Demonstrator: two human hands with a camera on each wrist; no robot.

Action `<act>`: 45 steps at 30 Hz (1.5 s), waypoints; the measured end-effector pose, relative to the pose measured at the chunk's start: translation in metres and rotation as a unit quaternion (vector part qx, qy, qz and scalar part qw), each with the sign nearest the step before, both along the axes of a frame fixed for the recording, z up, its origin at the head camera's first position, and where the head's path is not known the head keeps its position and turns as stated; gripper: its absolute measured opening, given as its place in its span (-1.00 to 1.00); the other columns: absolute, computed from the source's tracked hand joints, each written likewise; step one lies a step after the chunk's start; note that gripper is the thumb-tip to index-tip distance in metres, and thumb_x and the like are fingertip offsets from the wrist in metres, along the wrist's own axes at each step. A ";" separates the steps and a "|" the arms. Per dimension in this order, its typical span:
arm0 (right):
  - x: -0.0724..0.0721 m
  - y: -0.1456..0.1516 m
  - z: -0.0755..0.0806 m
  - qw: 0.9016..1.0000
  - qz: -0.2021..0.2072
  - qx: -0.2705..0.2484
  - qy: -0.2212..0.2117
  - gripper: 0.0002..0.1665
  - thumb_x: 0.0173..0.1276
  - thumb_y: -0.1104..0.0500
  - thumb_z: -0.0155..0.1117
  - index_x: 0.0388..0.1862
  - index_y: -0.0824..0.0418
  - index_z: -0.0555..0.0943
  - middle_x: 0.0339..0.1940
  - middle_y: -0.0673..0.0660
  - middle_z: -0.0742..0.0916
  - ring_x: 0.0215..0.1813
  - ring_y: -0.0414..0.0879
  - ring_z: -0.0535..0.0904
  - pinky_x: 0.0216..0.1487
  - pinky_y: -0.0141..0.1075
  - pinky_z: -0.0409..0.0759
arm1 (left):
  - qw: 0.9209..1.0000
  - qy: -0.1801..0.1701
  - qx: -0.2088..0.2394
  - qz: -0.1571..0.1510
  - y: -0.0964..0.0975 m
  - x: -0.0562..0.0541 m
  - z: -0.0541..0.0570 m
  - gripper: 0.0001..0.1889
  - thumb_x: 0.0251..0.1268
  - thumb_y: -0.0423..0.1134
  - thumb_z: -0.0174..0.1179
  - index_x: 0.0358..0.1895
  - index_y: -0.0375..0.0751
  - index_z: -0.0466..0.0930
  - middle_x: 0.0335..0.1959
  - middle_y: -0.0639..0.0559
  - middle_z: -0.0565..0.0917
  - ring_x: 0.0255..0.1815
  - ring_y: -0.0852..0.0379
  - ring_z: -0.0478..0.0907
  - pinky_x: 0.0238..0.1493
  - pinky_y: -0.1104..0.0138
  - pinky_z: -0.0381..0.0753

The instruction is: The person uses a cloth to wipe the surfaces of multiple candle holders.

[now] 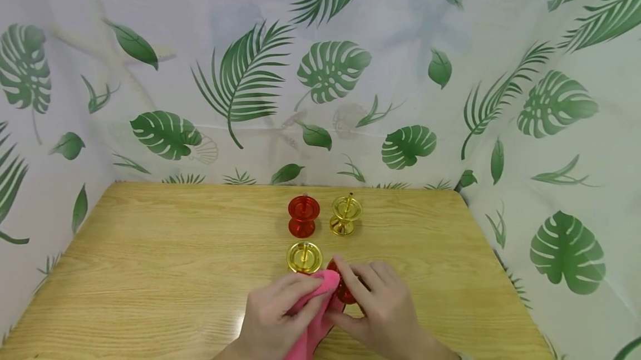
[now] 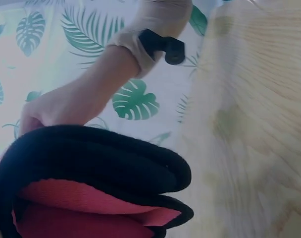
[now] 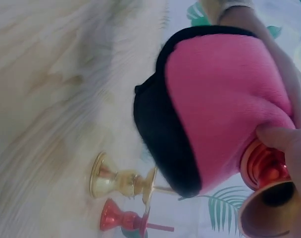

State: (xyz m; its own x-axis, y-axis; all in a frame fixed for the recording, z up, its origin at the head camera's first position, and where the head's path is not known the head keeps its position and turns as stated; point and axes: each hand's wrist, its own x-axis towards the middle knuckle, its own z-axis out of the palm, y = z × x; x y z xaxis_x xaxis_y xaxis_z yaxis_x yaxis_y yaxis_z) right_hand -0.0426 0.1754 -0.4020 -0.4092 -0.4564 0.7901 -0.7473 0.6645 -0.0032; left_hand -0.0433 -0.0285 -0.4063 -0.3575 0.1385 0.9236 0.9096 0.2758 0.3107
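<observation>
My left hand (image 1: 275, 310) pinches a pink cloth (image 1: 328, 280) with a black edge, folded over and hanging toward me. With curled fingers my right hand (image 1: 383, 307) grips a red metal candle holder (image 1: 345, 293), tilted on its side. The cloth lies against the held piece. In the right wrist view, the hollow base of the red candle holder (image 3: 269, 210) faces the camera, and the right thumb (image 3: 279, 136) presses near the cloth (image 3: 225, 104). The folded cloth (image 2: 86, 193) fills the lower part of the left wrist view and hides the red holder there.
Just beyond my hands stands a gold candle holder (image 1: 304, 259). Farther back, a red candle holder (image 1: 303, 216) and another gold one (image 1: 345, 215) stand upright side by side. All rest on a wooden table (image 1: 165, 265), with a leaf-print curtain (image 1: 350, 126) behind.
</observation>
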 end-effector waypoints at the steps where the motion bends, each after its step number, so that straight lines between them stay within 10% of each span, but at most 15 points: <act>1: 0.001 0.001 0.000 1.000 0.009 -0.010 -0.028 -0.23 0.50 -0.33 0.27 0.29 0.29 0.68 -0.23 0.06 0.79 -0.31 -0.15 0.54 -0.26 -0.36 0.60 | 1.000 0.016 -0.011 0.006 0.000 0.000 -0.001 -0.78 0.55 -0.22 0.25 -0.19 -0.30 0.80 -0.37 -0.08 0.81 -0.40 0.15 0.79 -0.25 0.53 0.76; 6: 0.008 0.007 0.006 0.971 0.044 -0.077 -0.223 -0.11 0.16 -0.13 0.69 0.41 0.18 0.61 -0.13 0.01 0.79 -0.14 -0.22 0.60 -0.19 -0.53 0.67 | 0.993 0.085 -0.071 0.029 -0.004 -0.002 -0.008 -0.74 0.61 -0.20 0.18 -0.20 -0.27 0.79 -0.35 -0.03 0.82 -0.38 0.20 0.79 -0.27 0.53 0.76; 13: 0.010 0.015 0.014 0.856 0.069 -0.179 -0.480 -0.16 0.14 0.09 0.72 0.42 -0.05 0.61 0.05 0.03 0.82 -0.09 -0.26 0.66 -0.15 -0.35 0.79 | 0.987 0.115 -0.104 0.035 -0.011 -0.001 -0.014 -0.71 0.65 -0.15 0.14 -0.16 -0.24 0.77 -0.34 0.01 0.80 -0.41 0.25 0.77 -0.35 0.57 0.70; 15: 0.009 0.017 0.015 0.837 0.084 -0.193 -0.504 -0.19 0.16 0.16 0.70 0.41 -0.02 0.62 0.06 0.09 0.82 -0.12 -0.24 0.67 -0.18 -0.32 0.80 | 0.989 0.116 -0.091 0.029 -0.014 -0.002 -0.012 -0.73 0.63 -0.18 0.16 -0.18 -0.27 0.77 -0.36 -0.01 0.79 -0.43 0.23 0.76 -0.36 0.55 0.72; 17: 0.009 0.019 0.016 0.829 0.101 -0.199 -0.512 -0.20 0.17 0.20 0.69 0.41 0.02 0.62 0.06 0.12 0.83 -0.13 -0.23 0.68 -0.20 -0.30 0.82 | 0.989 0.126 -0.070 0.023 -0.017 -0.004 -0.008 -0.74 0.61 -0.23 0.18 -0.22 -0.31 0.76 -0.39 -0.05 0.78 -0.44 0.20 0.75 -0.38 0.53 0.72; 25: 0.013 0.024 0.017 0.869 0.112 -0.175 -0.448 -0.14 0.11 0.18 0.73 0.42 0.10 0.60 0.01 0.11 0.83 -0.13 -0.27 0.69 -0.20 -0.32 0.81 | 0.992 0.126 -0.011 0.005 -0.023 -0.008 0.010 -0.76 0.55 -0.30 0.24 -0.30 -0.42 0.74 -0.43 -0.12 0.76 -0.46 0.13 0.75 -0.39 0.51 0.72; 36: 0.013 0.011 0.014 0.890 0.079 -0.166 -0.418 -0.13 0.10 0.07 0.74 0.41 0.10 0.61 0.01 0.07 0.83 -0.09 -0.28 0.71 -0.15 -0.35 0.82 | 0.990 0.129 -0.060 -0.005 -0.006 -0.002 -0.007 -0.74 0.60 -0.25 0.17 -0.25 -0.32 0.75 -0.40 -0.06 0.79 -0.43 0.19 0.76 -0.32 0.52 0.75; 39: 0.013 0.012 0.014 0.875 0.061 -0.173 -0.448 -0.14 0.10 0.04 0.74 0.41 0.04 0.62 0.02 0.04 0.83 -0.11 -0.26 0.69 -0.15 -0.35 0.81 | 0.991 0.118 -0.061 -0.013 -0.006 -0.002 -0.011 -0.74 0.60 -0.25 0.17 -0.24 -0.33 0.76 -0.39 -0.07 0.80 -0.41 0.18 0.77 -0.29 0.51 0.76; 45: 0.008 0.019 0.013 0.794 0.082 -0.242 -0.552 -0.32 0.32 0.21 0.57 0.41 0.16 0.60 0.07 0.25 0.82 -0.09 -0.23 0.75 -0.14 -0.31 0.81 | 0.993 0.109 -0.048 -0.011 -0.008 -0.002 -0.010 -0.74 0.61 -0.28 0.16 -0.24 -0.37 0.74 -0.38 -0.09 0.79 -0.40 0.16 0.77 -0.28 0.49 0.77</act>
